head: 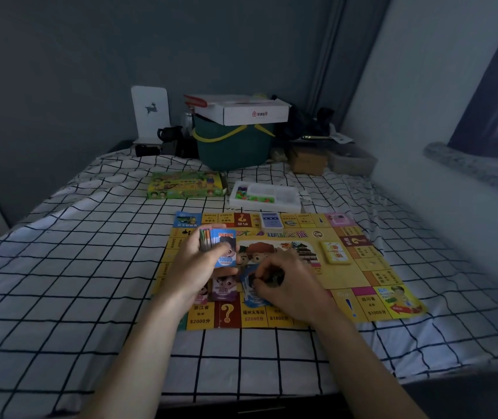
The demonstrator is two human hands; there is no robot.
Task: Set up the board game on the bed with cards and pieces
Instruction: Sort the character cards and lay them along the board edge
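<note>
dim bedroom, checked bed sheet [90, 297] under everything. nearest: left hand [195, 267] curled round stack of play money [219, 247], top note reads "10000". right hand [284, 285] pinching blue notes [252, 293] down onto game board [362, 285]. sorting money by colour, judged mid-setup; next calls for peeling single note off stack. board squares read "$2000", "$1000", "?". farther: yellow card deck [336, 253], piece tray [267, 196], green game box [185, 185].

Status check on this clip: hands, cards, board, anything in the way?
Left hand grips money-card stack. Right hand pinches blue cards on board. Two decks already placed. Nothing blocking.
</note>
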